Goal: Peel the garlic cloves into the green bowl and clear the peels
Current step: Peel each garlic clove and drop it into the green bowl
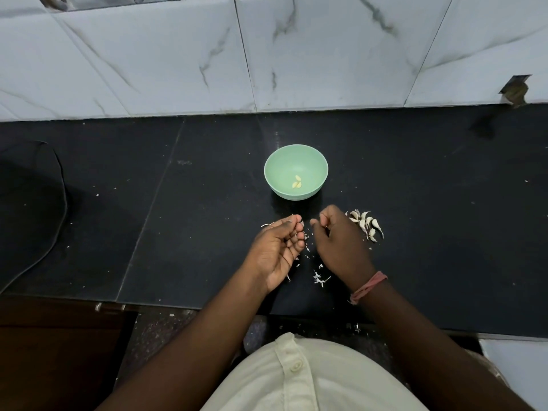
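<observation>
Green bowl (pixel 296 161) sits mid black counter (pixel 415 188), w/ peeled cloves (pixel 297 183) inside. Unpeeled cloves (pixel 366 224) piled just right of it, nearer the person. Left hand (pixel 277 253) palm up, fingers curled, pinching a bit of peel. Right hand (pixel 338 241) fingers curled; can't tell what it holds. Peel scraps (pixel 319 278) between the wrists.

No writing to read anywhere here, honestly. The green bowl (pixel 296 172) is plain, with no logo or label, the black counter (pixel 415 188) has only specks on it, and the marble wall tiles (pixel 178 54) show veins, no print or numbers.
</observation>
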`<state>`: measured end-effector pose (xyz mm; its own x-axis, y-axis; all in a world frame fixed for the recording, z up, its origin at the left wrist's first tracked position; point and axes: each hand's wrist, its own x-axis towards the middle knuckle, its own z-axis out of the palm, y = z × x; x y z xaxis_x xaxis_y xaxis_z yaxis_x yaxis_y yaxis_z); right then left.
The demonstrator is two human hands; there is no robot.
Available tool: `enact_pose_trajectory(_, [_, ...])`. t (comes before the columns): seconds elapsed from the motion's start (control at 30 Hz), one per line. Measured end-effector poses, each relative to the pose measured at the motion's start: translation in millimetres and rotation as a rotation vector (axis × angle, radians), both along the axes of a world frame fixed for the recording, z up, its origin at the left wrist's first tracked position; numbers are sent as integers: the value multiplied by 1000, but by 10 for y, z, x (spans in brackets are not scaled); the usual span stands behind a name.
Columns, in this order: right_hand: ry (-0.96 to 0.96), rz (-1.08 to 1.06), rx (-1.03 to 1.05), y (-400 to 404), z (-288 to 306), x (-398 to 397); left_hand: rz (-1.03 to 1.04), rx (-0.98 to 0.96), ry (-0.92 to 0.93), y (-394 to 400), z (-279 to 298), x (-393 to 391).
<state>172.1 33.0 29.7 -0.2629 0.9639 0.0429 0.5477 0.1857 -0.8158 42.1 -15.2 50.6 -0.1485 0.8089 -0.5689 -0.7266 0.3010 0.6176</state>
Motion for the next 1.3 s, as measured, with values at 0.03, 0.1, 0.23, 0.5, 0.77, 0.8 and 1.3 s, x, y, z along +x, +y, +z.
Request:
enact_pose_trajectory(0.03, [14, 23, -1, -3, -9, 1, -7, -3, -2, 1, 12, 2])
enact_pose_trajectory(0.1, [66, 36, -25, -2, -28, 4, -1, -20, -26, 5, 37, 7])
enact_pose_trajectory(0.23, [157, 6, -145, 28, -41, 13, 39, -78, -110, 24, 70, -1])
enact_pose_trajectory(0.5, [88, -42, 106, 36, 52, 7, 37, -129, -109, 36, 51, 9])
enact_pose_trajectory(0.77, [95, 102, 179, 45, 86, -31, -31, -118, 92, 29, 16, 25])
enact_pose_trajectory(0.8, [85, 114, 169, 51, 86, -31, -36, -103, 136, 21, 9, 26])
enact_pose_trajectory(1.3, [544, 17, -191, 75, 164, -58, -3, 40, 296, 35, 68, 60])
